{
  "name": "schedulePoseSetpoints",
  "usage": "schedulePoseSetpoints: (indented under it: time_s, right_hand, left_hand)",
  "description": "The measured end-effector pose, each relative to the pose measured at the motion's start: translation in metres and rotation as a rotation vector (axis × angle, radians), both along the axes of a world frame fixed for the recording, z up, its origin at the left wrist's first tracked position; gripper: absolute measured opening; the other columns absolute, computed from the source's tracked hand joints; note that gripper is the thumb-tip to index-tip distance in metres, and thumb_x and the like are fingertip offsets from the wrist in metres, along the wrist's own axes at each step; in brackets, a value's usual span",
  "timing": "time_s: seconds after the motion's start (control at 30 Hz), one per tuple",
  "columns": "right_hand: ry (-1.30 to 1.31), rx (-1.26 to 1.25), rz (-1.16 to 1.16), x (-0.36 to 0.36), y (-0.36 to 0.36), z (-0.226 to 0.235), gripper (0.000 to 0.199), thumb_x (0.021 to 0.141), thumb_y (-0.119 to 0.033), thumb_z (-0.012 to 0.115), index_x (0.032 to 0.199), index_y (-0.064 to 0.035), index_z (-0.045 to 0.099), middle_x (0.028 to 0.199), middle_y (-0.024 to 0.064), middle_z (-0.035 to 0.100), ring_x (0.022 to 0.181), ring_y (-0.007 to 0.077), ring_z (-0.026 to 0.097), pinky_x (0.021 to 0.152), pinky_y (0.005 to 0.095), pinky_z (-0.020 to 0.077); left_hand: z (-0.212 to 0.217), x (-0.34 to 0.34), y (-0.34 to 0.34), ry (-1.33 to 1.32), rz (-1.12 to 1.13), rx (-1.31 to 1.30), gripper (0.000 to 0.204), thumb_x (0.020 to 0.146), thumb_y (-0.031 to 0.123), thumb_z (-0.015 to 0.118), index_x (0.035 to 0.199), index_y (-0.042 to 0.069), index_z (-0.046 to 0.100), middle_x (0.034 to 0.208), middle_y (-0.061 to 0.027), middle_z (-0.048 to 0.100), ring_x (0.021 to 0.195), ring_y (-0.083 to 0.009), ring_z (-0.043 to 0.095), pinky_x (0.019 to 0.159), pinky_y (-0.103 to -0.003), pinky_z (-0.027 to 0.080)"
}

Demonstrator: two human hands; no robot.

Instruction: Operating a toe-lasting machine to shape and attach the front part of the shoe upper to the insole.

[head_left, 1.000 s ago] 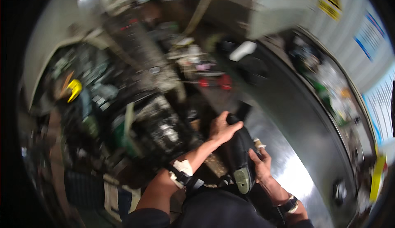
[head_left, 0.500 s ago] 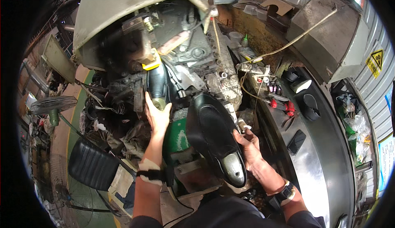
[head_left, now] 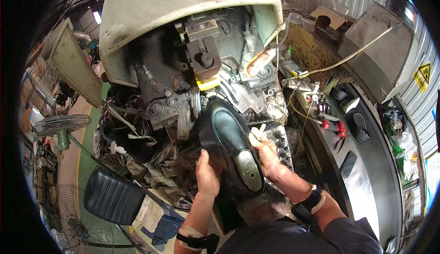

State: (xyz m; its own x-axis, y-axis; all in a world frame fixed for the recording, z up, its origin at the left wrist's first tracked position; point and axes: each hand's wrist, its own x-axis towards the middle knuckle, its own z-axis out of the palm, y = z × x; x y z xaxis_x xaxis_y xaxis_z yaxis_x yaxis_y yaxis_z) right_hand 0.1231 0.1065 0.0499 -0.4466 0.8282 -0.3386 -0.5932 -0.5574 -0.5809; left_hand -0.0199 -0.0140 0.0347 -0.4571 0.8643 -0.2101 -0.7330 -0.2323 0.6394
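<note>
A black leather shoe point(head_left: 229, 128) fills the middle, its toe pointing up at the machine. A grey-green last point(head_left: 250, 170) shows through its heel opening. My right hand point(head_left: 270, 160) grips the shoe's right side, and something pale shows at its fingertips. My left hand point(head_left: 208, 176) is closed at the shoe's left side, thumb up, its other fingers mostly hidden. The toe sits just below the machine's yellow pad point(head_left: 207, 82); whether they touch, I cannot tell.
A pale machine hood point(head_left: 183, 13) arches overhead. On the right, a metal bench point(head_left: 362, 194) carries a phone point(head_left: 348, 163), red-handled pliers point(head_left: 337, 128) and black shoe parts point(head_left: 358, 126). To the left stand a black chair point(head_left: 112, 194) and a fan point(head_left: 62, 123).
The shoe in my right hand has moved up under the yellow pad. My left hand has drawn down from the machine, and the other shoe there is out of sight. The view has shifted.
</note>
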Motion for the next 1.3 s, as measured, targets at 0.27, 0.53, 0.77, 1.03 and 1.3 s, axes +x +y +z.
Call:
schedulePoseSetpoints:
  time_s: [0.27,0.53,0.77,1.03,1.3]
  right_hand:
    - [-0.094,0.013,0.012,-0.046,0.035,-0.045,0.036,0.096,-0.004,0.062,0.131,-0.0039,0.057,0.116,0.0019,0.061,0.103,0.0153,0.059,0.09,0.0313,0.0522]
    - [-0.057,-0.039,-0.007,-0.047,0.045,-0.056,0.06,0.091,-0.001,0.068,0.145,-0.0069,0.042,0.128,0.0026,0.055,0.114,0.0168,0.054,0.102,0.0334,0.0464]
    - [-0.127,0.029,-0.035,-0.057,0.045,-0.042,0.075,0.091,-0.003,0.069,0.153,-0.0043,0.028,0.156,0.0081,0.03,0.131,0.0185,0.044,0.108,0.0355,0.0426]
    - [-0.198,0.348,-0.144,-0.066,0.063,-0.086,0.071,0.09,-0.009,0.072,0.151,-0.0033,0.036,0.166,0.0063,-0.005,0.147,0.0167,0.019,0.119,0.036,0.0224]
    - [-0.16,0.096,-0.053,-0.066,0.05,-0.041,0.079,0.094,-0.019,0.07,0.154,0.0017,0.024,0.153,0.0094,0.033,0.136,0.018,0.037,0.115,0.0338,0.0308]
  left_hand:
    - [-0.002,-0.008,0.049,-0.132,0.2,-0.205,0.036,0.098,0.033,0.061,0.119,0.004,0.063,0.115,-0.0099,0.067,0.103,-0.0237,0.063,0.096,-0.039,0.047]
    - [0.003,-0.008,0.06,-0.25,0.201,-0.243,0.03,0.096,0.029,0.061,0.11,0.003,0.067,0.112,-0.0099,0.069,0.103,-0.0238,0.064,0.094,-0.038,0.049]
    - [-0.024,-0.008,0.073,-0.155,0.431,-0.267,0.022,0.093,0.018,0.06,0.104,-0.001,0.066,0.107,-0.0107,0.067,0.095,-0.0219,0.063,0.086,-0.036,0.051]
    - [-0.077,-0.017,0.092,0.103,0.514,-0.195,0.019,0.097,0.017,0.06,0.094,-0.001,0.068,0.093,-0.0049,0.068,0.085,-0.0151,0.061,0.08,-0.028,0.049]
    - [-0.064,-0.016,0.087,-0.075,0.434,-0.212,0.023,0.099,0.019,0.059,0.102,-0.001,0.068,0.097,-0.0053,0.069,0.085,-0.0159,0.063,0.08,-0.029,0.05]
